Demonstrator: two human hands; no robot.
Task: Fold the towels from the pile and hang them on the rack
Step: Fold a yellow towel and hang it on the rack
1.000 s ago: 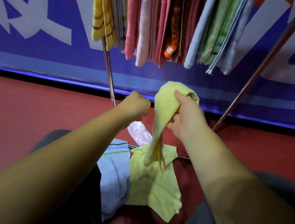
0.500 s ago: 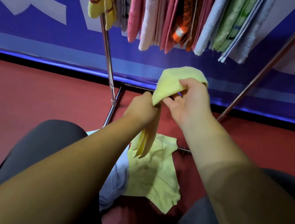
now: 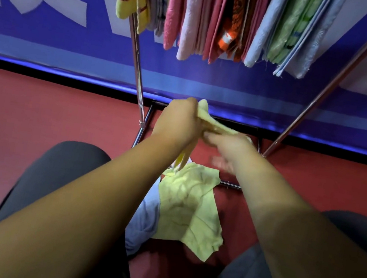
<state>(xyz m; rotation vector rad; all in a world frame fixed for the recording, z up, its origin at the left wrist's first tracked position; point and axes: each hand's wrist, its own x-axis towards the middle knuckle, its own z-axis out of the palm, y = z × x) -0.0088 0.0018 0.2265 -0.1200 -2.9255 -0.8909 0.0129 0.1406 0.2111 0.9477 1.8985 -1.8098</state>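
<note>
Trousers of dark grey cloth fill the near edge, knees apart. Low between them a pale yellow terry towel lies spread out, overlapping a light blue towel on its left. Above these a bunched yellow towel stretches like a rope, its long axis sloping from upper left to lower right, its tail hanging below the left hand, which grips it in a fist. The right hand lies on the lower end, too blurred to tell its hold. Beyond, two slanted metal rack legs frame open red floor. Folded towels crowd the rail overhead, before a blue banner.
</note>
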